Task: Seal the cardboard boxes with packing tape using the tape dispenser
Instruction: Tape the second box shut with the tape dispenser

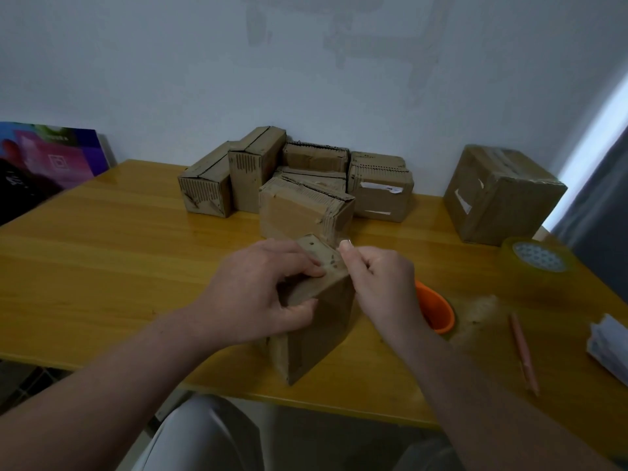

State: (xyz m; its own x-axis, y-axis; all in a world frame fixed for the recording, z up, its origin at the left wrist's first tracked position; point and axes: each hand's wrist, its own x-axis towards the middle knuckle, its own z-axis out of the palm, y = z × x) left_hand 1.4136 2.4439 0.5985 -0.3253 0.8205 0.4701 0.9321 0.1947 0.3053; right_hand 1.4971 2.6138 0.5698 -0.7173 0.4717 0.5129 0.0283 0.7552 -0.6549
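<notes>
Both hands are on a small brown cardboard box (316, 321) standing upright near the front edge of the yellow wooden table (102, 253). The left hand (261, 294) is wrapped around its upper left side, fingers on the top face and thumb on the front. The right hand (380, 283) is curled up tight at the box's top right corner, thumb and forefinger pinched together, but honestly I can't make out whether there's clear tape between them or just the corner itself.

An orange plastic tape dispenser (436, 309) sits just right of the box, mostly hidden behind the right wrist, so only a curved orange piece shows. Further right there's a big roll of clear yellowish packing tape (537, 263) lying flat.

At the back against the pale wall is a cluster of worn brown cardboard boxes (292, 185), and a larger brown cardboard box (499, 195) stands apart on the right. A couple have white label remnants, but the print is way too blurry to read. Same for the purple and black printed board (44, 158) leaning at far left, cut off by the frame.

A pink pen (523, 351) lies near the right front, and some crumpled white paper (611, 345) is cut off at the right edge.
</notes>
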